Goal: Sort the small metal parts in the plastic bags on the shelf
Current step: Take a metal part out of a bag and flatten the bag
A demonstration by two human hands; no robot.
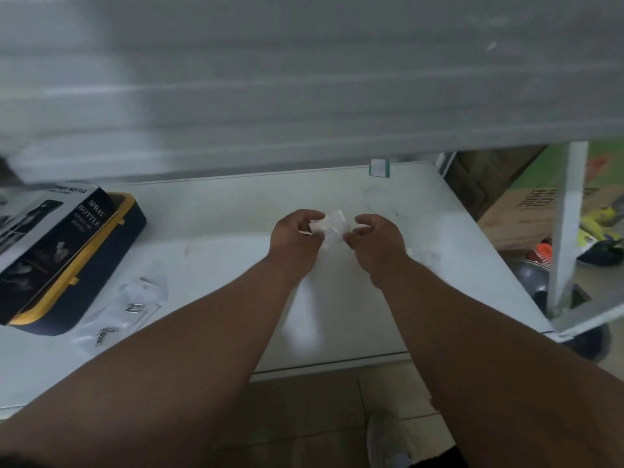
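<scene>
Both my hands reach over the white shelf point(337, 298) at its middle. Between them is a small clear plastic bag point(332, 224). My left hand point(297, 238) pinches its left side and my right hand point(374, 241) pinches its right edge. What the bag holds is too blurred to tell. At the shelf's left front lie more clear bags point(141, 298) with small metal parts point(134, 308), and another metal part point(104, 334) lies nearer the edge. Another clear bag point(425, 258) lies just right of my right wrist.
A black box marked SPRAY BOTTLE point(50, 238) rests on a navy and yellow case point(101, 265) at the left. An upper shelf point(304, 79) overhangs the back. A white post point(567, 231) stands at the right, with cardboard boxes point(526, 211) and clutter behind it.
</scene>
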